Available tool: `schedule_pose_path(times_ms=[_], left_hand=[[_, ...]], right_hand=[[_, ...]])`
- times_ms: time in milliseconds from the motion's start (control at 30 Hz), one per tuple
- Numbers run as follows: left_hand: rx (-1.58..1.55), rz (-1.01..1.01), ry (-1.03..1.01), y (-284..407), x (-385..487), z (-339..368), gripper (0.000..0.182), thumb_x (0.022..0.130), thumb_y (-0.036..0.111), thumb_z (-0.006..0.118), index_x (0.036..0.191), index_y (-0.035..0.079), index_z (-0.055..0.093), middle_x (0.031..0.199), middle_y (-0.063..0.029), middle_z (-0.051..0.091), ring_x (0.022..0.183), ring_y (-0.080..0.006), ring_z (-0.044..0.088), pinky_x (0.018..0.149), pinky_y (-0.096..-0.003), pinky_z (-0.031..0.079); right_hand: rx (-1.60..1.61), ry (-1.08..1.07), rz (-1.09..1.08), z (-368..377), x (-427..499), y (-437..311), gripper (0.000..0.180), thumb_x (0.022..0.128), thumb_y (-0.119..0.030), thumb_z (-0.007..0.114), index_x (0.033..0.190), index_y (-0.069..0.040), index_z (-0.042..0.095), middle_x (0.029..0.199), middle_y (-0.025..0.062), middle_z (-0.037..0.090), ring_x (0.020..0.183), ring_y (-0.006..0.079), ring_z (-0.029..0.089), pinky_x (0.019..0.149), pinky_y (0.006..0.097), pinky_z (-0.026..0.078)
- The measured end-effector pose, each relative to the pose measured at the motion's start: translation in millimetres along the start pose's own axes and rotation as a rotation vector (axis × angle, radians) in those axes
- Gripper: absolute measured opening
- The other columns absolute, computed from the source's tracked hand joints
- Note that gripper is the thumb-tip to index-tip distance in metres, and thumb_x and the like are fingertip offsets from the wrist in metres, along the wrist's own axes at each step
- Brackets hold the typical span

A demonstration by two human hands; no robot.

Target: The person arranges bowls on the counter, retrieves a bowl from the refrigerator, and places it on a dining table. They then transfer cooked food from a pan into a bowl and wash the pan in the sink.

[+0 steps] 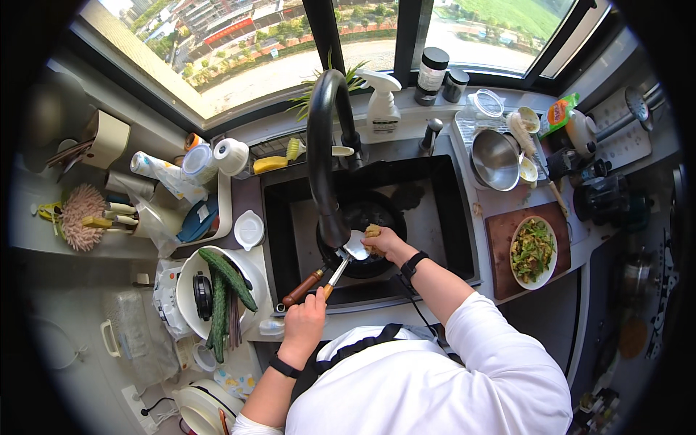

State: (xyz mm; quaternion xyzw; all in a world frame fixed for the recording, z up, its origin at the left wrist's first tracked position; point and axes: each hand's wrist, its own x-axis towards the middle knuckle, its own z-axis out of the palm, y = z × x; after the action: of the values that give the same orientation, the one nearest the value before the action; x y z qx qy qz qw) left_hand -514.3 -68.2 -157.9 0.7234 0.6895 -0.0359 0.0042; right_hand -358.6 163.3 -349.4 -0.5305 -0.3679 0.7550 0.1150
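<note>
My left hand [304, 324] grips the wooden handle of a metal ladle [340, 272] over the sink's front edge. The ladle's bowl looks bright and wet beneath the black faucet [321, 136]. In my right hand [390, 246] is a tan scrubbing pad [373, 239], possibly loofah, held at the rim of that bowl. Under both lies a dark round pan [389, 212] in the black sink [435, 234]. A brown wooden handle [303, 287], apparently the pan's, points toward my left hand.
Left of the sink, a white basin [187, 272] holds cucumbers [218, 310]. At right, a plate of cooked green food [534, 253] rests on a wooden cutting board [497, 231]. Behind it stands a steel bowl [495, 160]. A spray bottle [383, 106] stands by the window.
</note>
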Motion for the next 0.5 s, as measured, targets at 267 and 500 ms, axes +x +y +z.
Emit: schedule_pose_path(times_ms=[267,500], left_hand=[[-0.001,-0.023,0.047,-4.7,0.1,4.2,0.037,0.092,0.025,0.066,0.124,0.005,0.061,0.08,-0.0017,0.055,0.059,-0.0152,0.061,0.057,-0.0304,0.048],[-0.03,-0.008,-0.007,0.8,1.9,6.9,0.039,0.091,0.025,0.066,0.124,0.004,0.061,0.081,-0.0036,0.056,0.061,-0.0172,0.062,0.057,-0.0311,0.049]], right_hand=[[-0.093,0.069,0.035,-4.0,-7.2,-8.8,0.03,0.079,-0.006,0.083,0.103,0.0,0.068,0.098,0.0077,0.07,0.086,0.0182,0.067,0.078,0.0324,0.054],[-0.148,0.134,-0.026,4.6,-6.6,-5.7,0.046,0.077,-0.015,0.086,0.112,0.003,0.063,0.104,0.0117,0.069,0.092,0.0196,0.067,0.082,0.0341,0.054]])
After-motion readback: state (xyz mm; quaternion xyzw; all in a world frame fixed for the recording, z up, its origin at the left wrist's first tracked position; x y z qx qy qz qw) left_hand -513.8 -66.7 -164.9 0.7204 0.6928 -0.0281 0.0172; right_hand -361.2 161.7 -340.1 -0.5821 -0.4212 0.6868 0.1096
